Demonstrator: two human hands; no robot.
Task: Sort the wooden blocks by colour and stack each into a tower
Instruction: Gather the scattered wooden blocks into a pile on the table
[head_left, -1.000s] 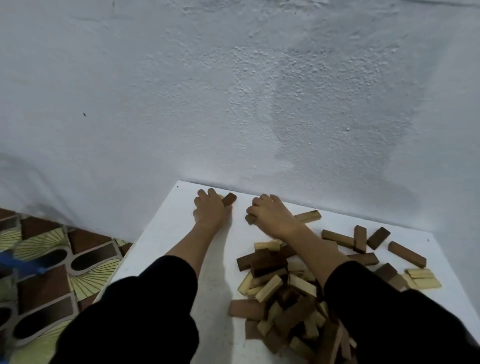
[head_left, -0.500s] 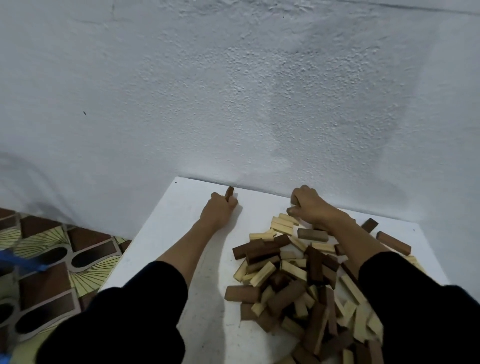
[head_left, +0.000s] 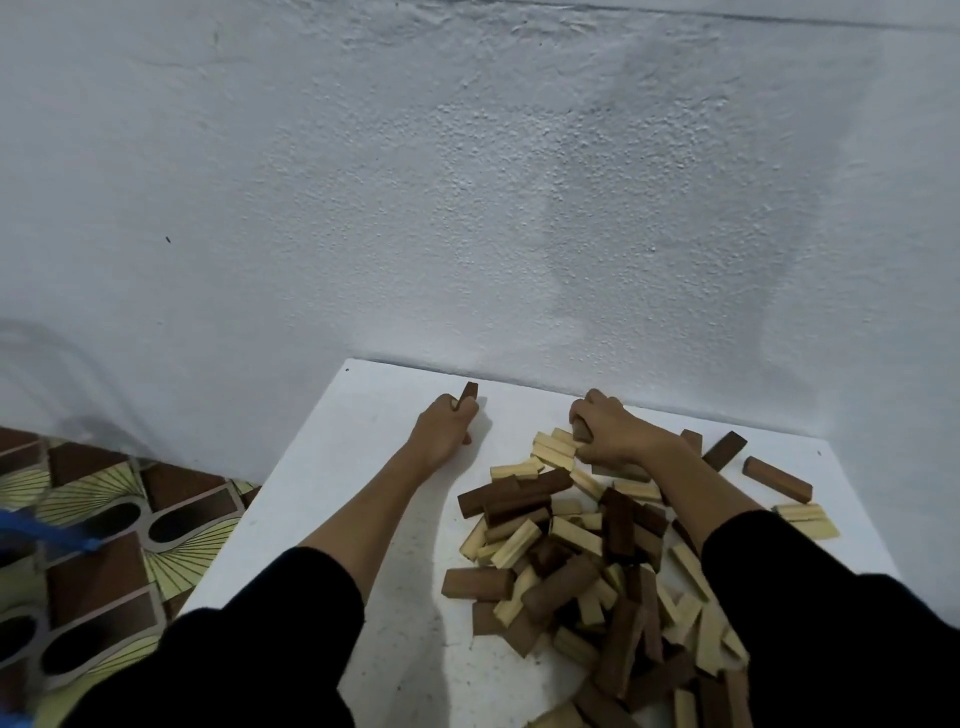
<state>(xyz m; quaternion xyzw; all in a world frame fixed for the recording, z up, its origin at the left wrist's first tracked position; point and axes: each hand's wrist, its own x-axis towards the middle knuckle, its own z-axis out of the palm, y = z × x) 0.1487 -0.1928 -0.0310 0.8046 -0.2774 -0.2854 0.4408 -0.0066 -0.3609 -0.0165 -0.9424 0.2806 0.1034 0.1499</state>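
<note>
Head view: white table (head_left: 332, 499) bare at 9 o'clock; left hand (head_left: 441, 431) gripped dark block (head_left: 466, 396); right hand (head_left: 613, 434) curled on brown block (head_left: 581, 431), pile (head_left: 587, 561) at 6 o'clock.

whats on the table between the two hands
Nothing: in the head view the white table is bare between the left hand, gripping a dark block, and the right hand at the pile.

Right hand (head_left: 610, 434): gone from the far edge of the pile, centre frame, to its far right top; now curled round a dark block (head_left: 581, 431).
Left hand (head_left: 444, 427): flat before, now fisted, its brown block (head_left: 466, 395) tipped upright.
</note>
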